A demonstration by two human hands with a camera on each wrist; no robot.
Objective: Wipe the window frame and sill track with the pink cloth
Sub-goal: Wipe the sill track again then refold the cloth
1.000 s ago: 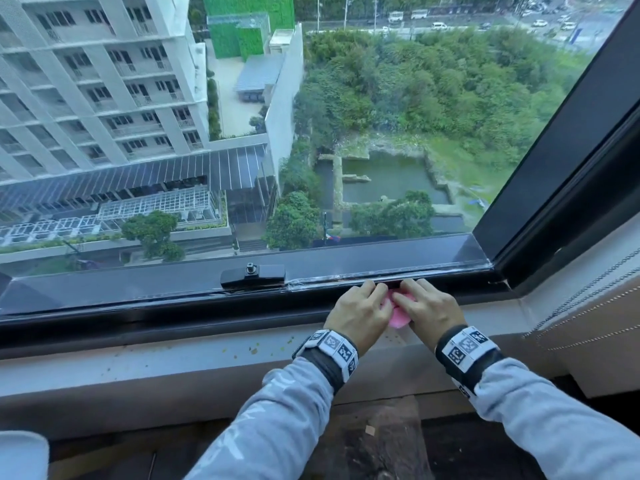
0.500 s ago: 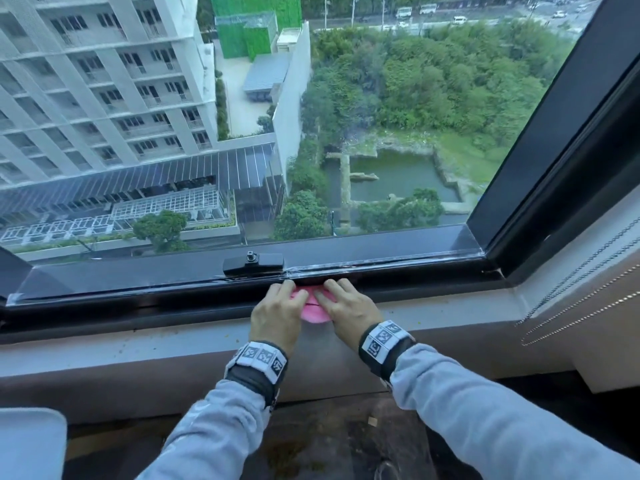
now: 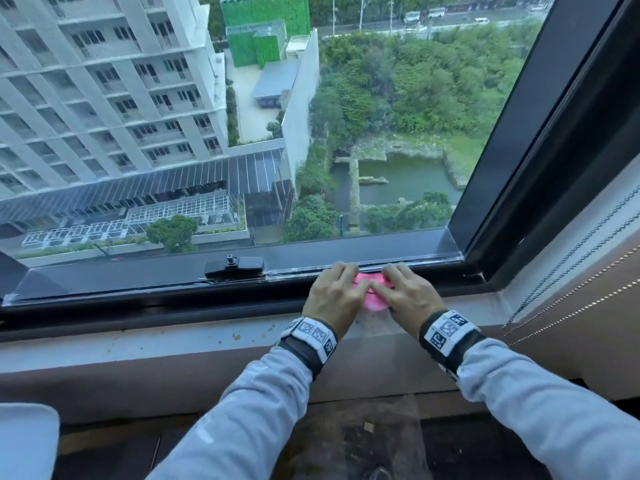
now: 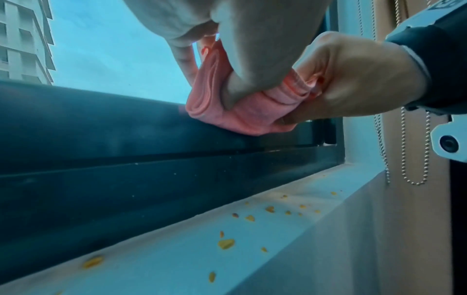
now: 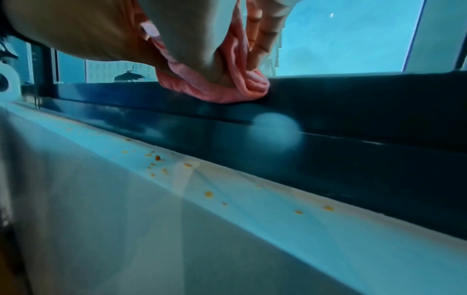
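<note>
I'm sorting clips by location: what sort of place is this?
Probably a room high up in an apartment block or hotel: the window overlooks a tower from above, and blind cords hang beside the sill.

- pale sill ledge (image 3: 138, 344) runs along under dark window frame (image 3: 138, 299)
- yellow-brown crumbs (image 4: 225, 244) scattered on ledge
- pink cloth (image 3: 374, 299) lying on frame's lower rail, overhanging ledge

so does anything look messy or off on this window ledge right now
Yes: small yellow-brown crumbs lie scattered along the pale sill, below the dark frame. The pink cloth, gripped by the left hand and right hand, is on the frame, not the crumbs.
</note>
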